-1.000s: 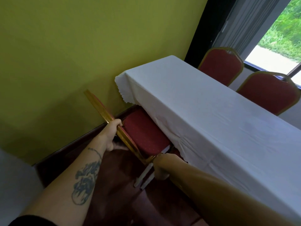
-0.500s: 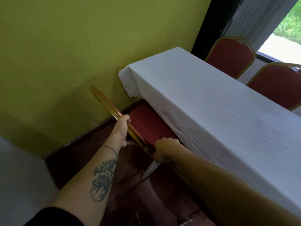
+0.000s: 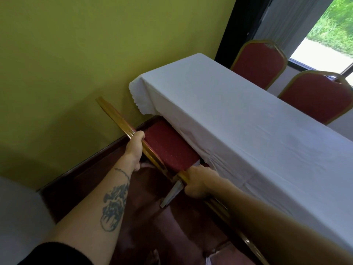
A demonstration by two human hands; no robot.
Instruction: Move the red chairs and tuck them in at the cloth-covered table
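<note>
Both of our hands grip the gold back frame of one red chair: our left hand is wrapped around the frame's top rail, and our right hand is curled tight around the same rail further along, nearer to us. Between our hands the chair's red seat reaches forward and slips under the hanging edge of the white tablecloth, so the chair sits partly beneath the table. Beyond our right hand, across the table, two more red chairs stand side by side against its far edge. Past our left hand rises the yellow-green wall.
</note>
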